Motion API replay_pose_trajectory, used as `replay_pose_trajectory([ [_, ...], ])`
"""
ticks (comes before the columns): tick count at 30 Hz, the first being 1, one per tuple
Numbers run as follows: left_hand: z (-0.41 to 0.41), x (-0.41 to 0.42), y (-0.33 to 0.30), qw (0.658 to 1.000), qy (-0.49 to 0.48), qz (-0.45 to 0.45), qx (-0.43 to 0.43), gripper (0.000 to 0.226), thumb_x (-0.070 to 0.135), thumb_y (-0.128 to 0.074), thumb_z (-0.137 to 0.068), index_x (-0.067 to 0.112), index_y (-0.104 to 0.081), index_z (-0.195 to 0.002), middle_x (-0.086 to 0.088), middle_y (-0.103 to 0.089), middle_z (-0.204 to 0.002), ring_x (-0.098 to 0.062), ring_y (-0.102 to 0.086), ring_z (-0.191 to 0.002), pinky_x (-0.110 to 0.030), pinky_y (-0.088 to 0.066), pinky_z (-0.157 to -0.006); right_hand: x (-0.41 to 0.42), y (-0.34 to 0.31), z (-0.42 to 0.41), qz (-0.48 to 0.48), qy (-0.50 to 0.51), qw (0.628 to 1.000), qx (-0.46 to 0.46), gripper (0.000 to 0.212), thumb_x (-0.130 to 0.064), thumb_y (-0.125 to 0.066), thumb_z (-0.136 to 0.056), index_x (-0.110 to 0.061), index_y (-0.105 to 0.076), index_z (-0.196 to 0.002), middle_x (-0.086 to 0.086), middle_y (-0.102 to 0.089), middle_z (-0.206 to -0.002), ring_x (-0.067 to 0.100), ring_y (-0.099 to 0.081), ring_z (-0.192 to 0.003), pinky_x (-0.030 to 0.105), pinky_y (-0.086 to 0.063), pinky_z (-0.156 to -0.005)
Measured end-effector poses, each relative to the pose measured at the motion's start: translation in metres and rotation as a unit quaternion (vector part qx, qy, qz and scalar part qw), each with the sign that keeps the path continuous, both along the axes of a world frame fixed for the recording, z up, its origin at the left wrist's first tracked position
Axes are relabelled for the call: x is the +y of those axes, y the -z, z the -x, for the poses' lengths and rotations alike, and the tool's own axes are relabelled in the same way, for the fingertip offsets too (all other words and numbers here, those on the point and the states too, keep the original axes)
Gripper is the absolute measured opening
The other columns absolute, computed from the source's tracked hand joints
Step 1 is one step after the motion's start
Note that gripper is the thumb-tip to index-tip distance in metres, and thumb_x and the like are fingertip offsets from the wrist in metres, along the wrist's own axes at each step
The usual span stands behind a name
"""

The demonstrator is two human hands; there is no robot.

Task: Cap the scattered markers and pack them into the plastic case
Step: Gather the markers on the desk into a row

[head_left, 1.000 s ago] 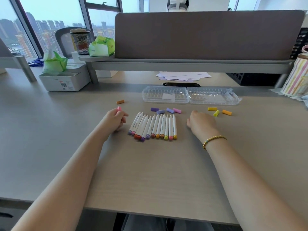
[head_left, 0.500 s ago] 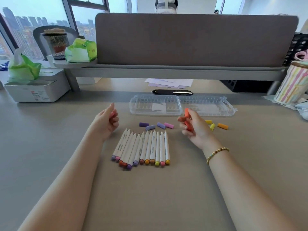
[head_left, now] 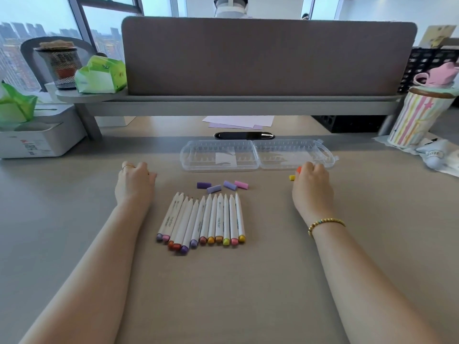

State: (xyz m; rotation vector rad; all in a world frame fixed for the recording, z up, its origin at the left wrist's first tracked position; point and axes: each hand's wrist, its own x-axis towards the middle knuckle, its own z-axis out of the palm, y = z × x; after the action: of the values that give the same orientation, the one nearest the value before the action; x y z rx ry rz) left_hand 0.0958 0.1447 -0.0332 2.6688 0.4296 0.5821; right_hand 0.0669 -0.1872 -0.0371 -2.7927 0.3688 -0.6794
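Beige desk [head_left: 223, 294] fills most of the view, with a grey partition standing at its far edge and city windows behind on the left.

On this desk the right hand [head_left: 311, 188] rests with its fingers curled in; an orange cap [head_left: 299, 169] shows at the fingertips and seems to be pinched there, though most of the cap is hidden. Just beside the same hand, on its left side, a yellow cap [head_left: 292, 178] lies on the desk. The wrist wears a bead bracelet [head_left: 325, 223]. The left hand [head_left: 135, 183] lies knuckles up on the other side, fingers bent under, with a ring [head_left: 127, 166] on one finger; I cannot tell if it holds something.

Between both hands a row of white markers [head_left: 206, 219] lies side by side, uncapped tips pointing away from the person, coloured ends toward the person. Beyond the tips four loose caps lie close together: a dark purple cap [head_left: 204, 185], two lilac caps [head_left: 214, 188] and a pink cap [head_left: 241, 184].

Behind them the clear plastic case [head_left: 257, 156] lies open flat, both halves side by side. No marker is in it; only a small white label shows in the left half. The right hand is just in front of its right half.

At the left a white box [head_left: 37, 140] holds a green bag. At the right stands a striped cup [head_left: 419, 115].
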Motion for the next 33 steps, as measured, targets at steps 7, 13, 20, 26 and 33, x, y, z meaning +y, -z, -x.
replay_pose_trajectory([
  [7, -0.001, 0.008, 0.002, 0.996, -0.042, -0.022, 0.077, 0.040, 0.033, -0.049, -0.095, 0.002, -0.056, -0.119, -0.023, -0.042, -0.125, -0.039, -0.043, -0.116, -0.045, -0.044, -0.086, -0.007, 0.010, -0.012, 0.063, 0.041, 0.996, 0.038, 0.036, -0.030, -0.040, -0.099, 0.001, -0.049, -0.116, 0.018, -0.048, -0.118, 0.033, -0.046, -0.108, 0.038, -0.038, -0.086],
  [13, -0.008, 0.010, 0.003, 0.995, -0.018, -0.041, 0.094, 0.036, 0.035, -0.042, -0.098, 0.002, -0.048, -0.111, -0.024, -0.046, -0.118, -0.041, -0.049, -0.109, -0.042, -0.042, -0.077, -0.011, 0.010, -0.014, 0.064, 0.097, 0.989, 0.088, 0.049, -0.045, -0.037, -0.097, -0.002, -0.049, -0.117, 0.016, -0.051, -0.119, 0.030, -0.047, -0.110, 0.039, -0.037, -0.091],
  [20, -0.019, 0.013, 0.004, 0.991, 0.004, -0.078, 0.112, 0.032, 0.032, -0.035, -0.100, 0.004, -0.045, -0.111, -0.024, -0.048, -0.115, -0.041, -0.053, -0.101, -0.038, -0.039, -0.071, -0.011, 0.010, -0.019, 0.090, 0.033, 0.992, 0.081, 0.038, -0.035, -0.037, -0.100, -0.001, -0.047, -0.113, 0.015, -0.058, -0.112, 0.031, -0.056, -0.103, 0.036, -0.039, -0.081],
  [26, -0.027, 0.003, 0.004, 0.987, 0.114, -0.032, 0.107, 0.032, 0.039, -0.043, -0.096, 0.008, -0.051, -0.102, -0.015, -0.056, -0.106, -0.030, -0.052, -0.091, -0.037, -0.043, -0.076, 0.004, 0.008, -0.025, 0.085, -0.125, 0.985, 0.084, 0.026, -0.029, -0.039, -0.100, -0.005, -0.045, -0.108, 0.011, -0.060, -0.105, 0.029, -0.057, -0.094, 0.034, -0.042, -0.072],
  [33, -0.024, -0.015, 0.000, 0.954, 0.259, 0.066, 0.135, 0.021, 0.036, -0.055, -0.091, 0.016, -0.054, -0.094, 0.000, -0.057, -0.093, -0.017, -0.054, -0.085, -0.026, -0.041, -0.075, 0.041, 0.005, -0.034, 0.022, -0.250, 0.965, 0.079, 0.017, -0.029, -0.039, -0.100, -0.015, -0.048, -0.103, 0.001, -0.060, -0.089, 0.015, -0.053, -0.073, 0.023, -0.033, -0.054],
])
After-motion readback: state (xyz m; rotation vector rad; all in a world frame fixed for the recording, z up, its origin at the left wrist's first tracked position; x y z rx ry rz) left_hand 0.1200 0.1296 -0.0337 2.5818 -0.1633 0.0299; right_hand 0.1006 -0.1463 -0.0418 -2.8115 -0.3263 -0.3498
